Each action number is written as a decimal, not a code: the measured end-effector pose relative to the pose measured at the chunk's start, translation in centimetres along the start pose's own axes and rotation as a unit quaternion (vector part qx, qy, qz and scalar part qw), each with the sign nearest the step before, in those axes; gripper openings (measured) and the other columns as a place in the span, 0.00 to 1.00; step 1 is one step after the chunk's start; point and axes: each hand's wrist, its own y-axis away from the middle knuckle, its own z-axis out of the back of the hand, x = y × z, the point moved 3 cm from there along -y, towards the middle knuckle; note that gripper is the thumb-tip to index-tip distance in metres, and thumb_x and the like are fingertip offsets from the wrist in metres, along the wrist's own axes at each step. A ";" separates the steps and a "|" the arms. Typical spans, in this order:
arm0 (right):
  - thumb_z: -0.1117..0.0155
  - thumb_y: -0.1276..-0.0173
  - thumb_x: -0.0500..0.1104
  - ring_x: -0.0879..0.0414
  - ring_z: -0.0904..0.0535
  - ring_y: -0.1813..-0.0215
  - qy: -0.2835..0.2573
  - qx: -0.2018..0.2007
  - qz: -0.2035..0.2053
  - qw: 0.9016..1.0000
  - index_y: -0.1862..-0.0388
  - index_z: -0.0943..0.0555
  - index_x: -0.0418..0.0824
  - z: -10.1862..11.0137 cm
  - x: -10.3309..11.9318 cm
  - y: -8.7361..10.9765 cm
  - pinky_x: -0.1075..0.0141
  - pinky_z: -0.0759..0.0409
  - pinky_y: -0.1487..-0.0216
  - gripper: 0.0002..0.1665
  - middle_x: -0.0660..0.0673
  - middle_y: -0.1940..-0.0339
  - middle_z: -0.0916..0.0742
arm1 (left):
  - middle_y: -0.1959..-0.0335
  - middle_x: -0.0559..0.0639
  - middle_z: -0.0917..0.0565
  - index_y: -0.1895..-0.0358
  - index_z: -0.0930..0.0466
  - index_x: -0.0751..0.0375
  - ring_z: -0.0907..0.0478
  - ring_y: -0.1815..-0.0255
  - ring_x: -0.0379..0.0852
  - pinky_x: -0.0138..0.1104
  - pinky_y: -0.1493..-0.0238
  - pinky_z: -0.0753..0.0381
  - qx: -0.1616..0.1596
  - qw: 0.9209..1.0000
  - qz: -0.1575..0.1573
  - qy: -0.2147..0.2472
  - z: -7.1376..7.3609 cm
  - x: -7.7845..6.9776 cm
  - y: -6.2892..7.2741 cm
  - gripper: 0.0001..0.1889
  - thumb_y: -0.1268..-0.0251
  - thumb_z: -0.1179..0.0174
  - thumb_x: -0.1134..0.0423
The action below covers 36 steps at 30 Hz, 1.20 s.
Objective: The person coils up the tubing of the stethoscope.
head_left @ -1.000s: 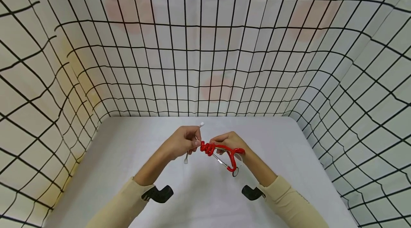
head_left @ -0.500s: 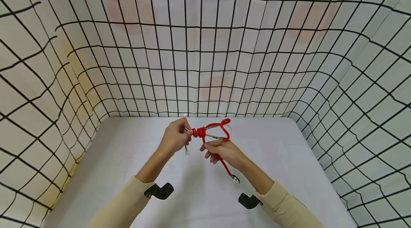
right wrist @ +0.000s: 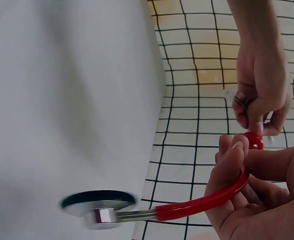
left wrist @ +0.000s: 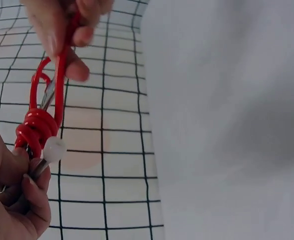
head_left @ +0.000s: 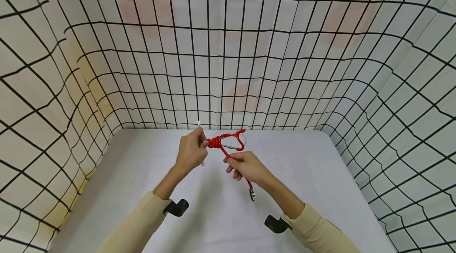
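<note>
A stethoscope [head_left: 214,142] with red tubing hangs between both hands above the table. Its tubing is wound in several tight coils [left wrist: 37,125] around the metal ear tubes. My left hand [head_left: 191,149] grips the metal ends beside the coils, and a whitish ear tip [left wrist: 54,149] sticks out past its fingers. To the right of the coils, the Y-shaped red fork and metal tubes [head_left: 229,147] point away from that hand. My right hand [head_left: 246,165] pinches the free stretch of tubing leading off the coils. Below it dangles the round chest piece [right wrist: 99,212], black-rimmed and silver.
A white-covered table [head_left: 228,213] lies underneath. Black netting [head_left: 222,55] over pale cloth rises at its back and along both sides. Black wrist cameras [head_left: 177,208] sit at the beige sleeves [head_left: 311,227].
Both hands have shifted up and left with the stethoscope. My right hand has moved from the coils to the free tubing, which now runs taut down to it, the chest piece hanging beyond.
</note>
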 end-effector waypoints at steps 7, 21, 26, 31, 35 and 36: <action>0.40 0.25 0.40 0.55 0.22 0.76 0.027 -0.014 0.001 1.000 0.50 0.17 0.34 0.0 0.5 0.7 0.68 0.19 0.70 0.12 0.45 0.69 0.12 | 0.74 0.56 0.13 0.69 0.25 0.62 0.26 0.79 0.47 0.34 0.81 0.31 -0.005 0.998 -0.010 -0.058 0.4 1.3 -0.3 0.08 0.44 0.39 0.78; 0.33 0.30 0.36 0.59 0.27 0.80 0.135 -0.012 0.070 0.988 0.67 0.12 0.39 -0.8 1.8 1.9 0.68 0.28 0.77 0.06 0.47 0.77 0.12 | 0.73 0.56 0.12 0.70 0.24 0.63 0.19 0.76 0.51 0.36 0.77 0.25 -0.039 0.998 -0.024 -0.046 0.5 2.7 -0.8 0.07 0.43 0.39 0.78; 0.32 0.32 0.36 0.59 0.25 0.79 0.162 0.010 0.063 0.985 0.66 0.10 0.40 -0.6 2.6 2.1 0.66 0.24 0.75 0.05 0.47 0.76 0.11 | 0.74 0.55 0.13 0.70 0.24 0.63 0.21 0.76 0.49 0.35 0.78 0.27 0.000 0.999 0.003 -0.055 0.3 2.7 -0.5 0.07 0.43 0.39 0.77; 0.30 0.34 0.36 0.58 0.24 0.79 0.185 -0.006 0.078 0.980 0.64 0.09 0.39 0.7 4.1 2.2 0.65 0.24 0.75 0.04 0.48 0.77 0.13 | 0.74 0.53 0.14 0.71 0.25 0.61 0.23 0.75 0.45 0.33 0.77 0.26 0.101 0.992 0.005 -0.076 -0.1 1.6 0.3 0.08 0.43 0.39 0.78; 0.30 0.34 0.35 0.56 0.21 0.75 0.181 -0.037 0.098 0.978 0.62 0.09 0.39 2.2 5.1 1.7 0.65 0.23 0.74 0.06 0.44 0.74 0.12 | 0.75 0.50 0.15 0.73 0.26 0.59 0.24 0.75 0.43 0.32 0.77 0.25 0.168 0.982 -0.019 -0.088 -0.4 0.6 1.0 0.11 0.44 0.39 0.79; 0.31 0.34 0.35 0.55 0.21 0.74 0.181 -0.045 0.101 0.977 0.62 0.08 0.40 2.6 5.2 1.6 0.65 0.22 0.73 0.06 0.43 0.74 0.11 | 0.75 0.49 0.15 0.73 0.26 0.58 0.24 0.76 0.42 0.32 0.77 0.25 0.180 0.979 -0.026 -0.089 -0.4 0.3 1.2 0.12 0.44 0.40 0.80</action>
